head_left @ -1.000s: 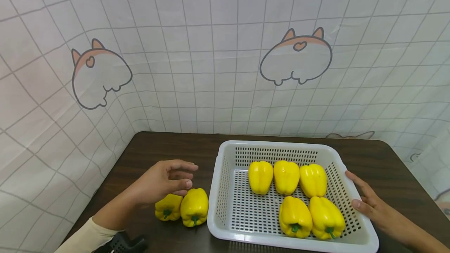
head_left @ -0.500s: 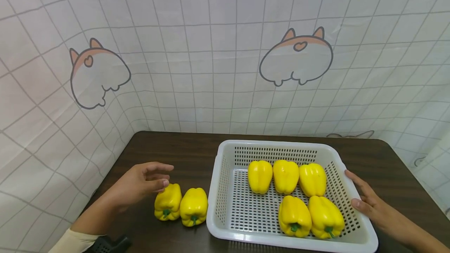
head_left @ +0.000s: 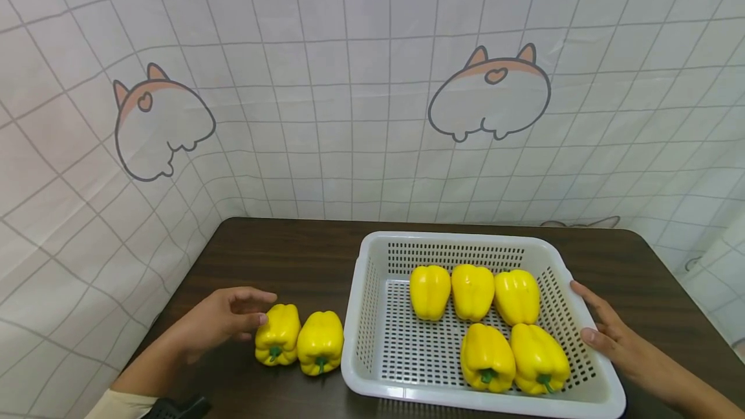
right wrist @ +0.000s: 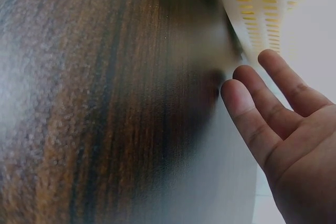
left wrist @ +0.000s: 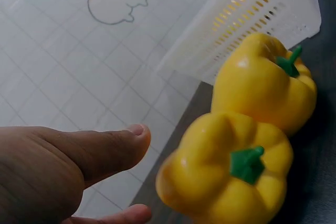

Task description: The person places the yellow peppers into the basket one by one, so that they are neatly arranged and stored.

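My left hand (head_left: 218, 319) is at the left side of a yellow bell pepper (head_left: 277, 335), thumb and fingers spread and holding nothing. In the left wrist view the thumb (left wrist: 113, 153) points toward that pepper (left wrist: 226, 166), which has a green stem. A second yellow bell pepper (head_left: 320, 343) lies beside it, close to the white basket (head_left: 363, 386). My right hand (head_left: 614, 341) rests at the basket's right rim with thumb and fingers extended. Its fingers (right wrist: 257, 135) look straight and relaxed in the right wrist view.
Inside the basket are several yellow bell peppers (head_left: 474, 293), in two rows toward the right. The dark wooden table (head_left: 302, 251) backs onto a white grid-patterned curtain (head_left: 326, 115). A black strap device (head_left: 177, 408) is at my left wrist.
My left hand has moved left and then down, from above the two loose peppers to the left one's side. The right hand and the basket have stayed put.
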Demonstrator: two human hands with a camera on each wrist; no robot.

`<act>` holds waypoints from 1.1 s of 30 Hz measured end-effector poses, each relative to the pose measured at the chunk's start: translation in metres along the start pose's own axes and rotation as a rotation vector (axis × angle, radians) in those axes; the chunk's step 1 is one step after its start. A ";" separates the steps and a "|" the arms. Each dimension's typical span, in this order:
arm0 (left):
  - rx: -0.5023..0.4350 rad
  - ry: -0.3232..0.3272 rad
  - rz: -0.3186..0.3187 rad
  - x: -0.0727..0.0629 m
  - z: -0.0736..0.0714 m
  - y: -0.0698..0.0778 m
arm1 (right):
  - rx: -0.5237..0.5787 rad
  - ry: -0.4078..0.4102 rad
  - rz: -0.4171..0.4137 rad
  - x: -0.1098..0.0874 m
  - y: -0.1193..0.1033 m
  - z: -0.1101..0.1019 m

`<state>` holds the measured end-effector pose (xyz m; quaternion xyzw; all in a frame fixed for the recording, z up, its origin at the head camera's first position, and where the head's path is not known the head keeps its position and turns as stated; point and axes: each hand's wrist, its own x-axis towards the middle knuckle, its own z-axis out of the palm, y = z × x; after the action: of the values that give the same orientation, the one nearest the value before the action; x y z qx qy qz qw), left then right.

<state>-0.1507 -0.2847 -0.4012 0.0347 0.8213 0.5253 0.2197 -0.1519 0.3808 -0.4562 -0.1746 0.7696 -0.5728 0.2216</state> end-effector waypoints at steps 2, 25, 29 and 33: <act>-0.033 -0.027 -0.014 0.002 0.001 -0.004 | 0.010 0.001 0.004 0.000 0.000 0.000; -0.149 -0.078 -0.032 0.007 0.005 -0.015 | 0.050 -0.002 0.009 0.000 -0.004 0.003; -0.174 -0.063 -0.012 0.006 0.004 -0.017 | 0.056 0.001 0.014 0.000 -0.005 0.002; -0.191 -0.043 0.011 0.004 0.001 -0.015 | 0.047 0.003 0.010 0.000 -0.004 0.003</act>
<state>-0.1510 -0.2892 -0.4161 0.0292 0.7625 0.6014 0.2367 -0.1502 0.3777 -0.4526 -0.1648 0.7571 -0.5900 0.2272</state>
